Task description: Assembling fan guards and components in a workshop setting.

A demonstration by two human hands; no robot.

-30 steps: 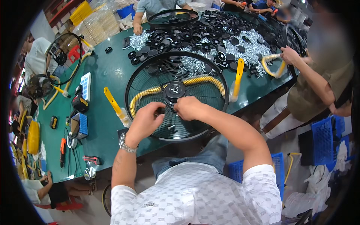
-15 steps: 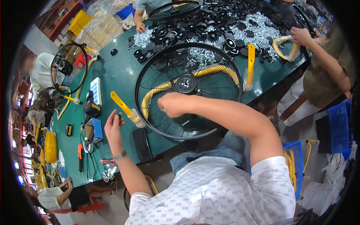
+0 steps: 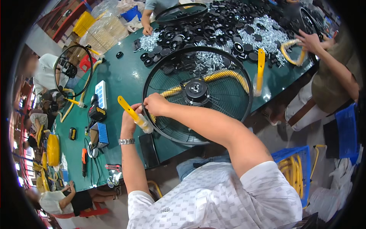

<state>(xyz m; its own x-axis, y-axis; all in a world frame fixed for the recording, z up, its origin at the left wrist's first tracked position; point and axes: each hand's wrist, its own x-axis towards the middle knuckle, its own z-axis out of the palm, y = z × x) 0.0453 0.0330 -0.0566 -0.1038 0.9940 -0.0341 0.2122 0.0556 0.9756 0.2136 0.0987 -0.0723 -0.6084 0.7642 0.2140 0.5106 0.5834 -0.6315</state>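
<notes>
A round black wire fan guard [image 3: 198, 93] lay flat on the green table [image 3: 126, 76], its thin ribs radiating from a smooth black hub, with a length of yellow corrugated tubing [image 3: 225, 74] arching under the mesh. The left hand [image 3: 129, 120], a metal watch at its wrist, was curled with fingers closed around a yellow plastic-handled tool [image 3: 131, 112] in a clear wrapper, which lay slanted just beside the guard's left rim. The right hand [image 3: 156, 104] rested at that same rim, fingers bunched together and pinching at the wire edge, though what they held, if anything, could not be made out. A second yellow-handled tool [image 3: 260, 70] lay across the guard's right side. Beyond the guard the tabletop was strewn with glossy black round caps [image 3: 213, 34] and heaps of small bright metal screws [image 3: 263, 36]. To the left sat a white and blue tray [image 3: 100, 93], a blue box [image 3: 102, 134], a black and yellow battery pack [image 3: 97, 112] and an orange-handled cutter [image 3: 84, 160]. Another person's hand [image 3: 309, 41] at the far right gripped a loop of yellow tubing, and a further hand [image 3: 147, 29] rested at the table's far edge. A blue crate [image 3: 295, 171] holding coiled yellow tubing stood on the floor to the right, and another guard [image 3: 72, 70] leaned at the table's left end.
</notes>
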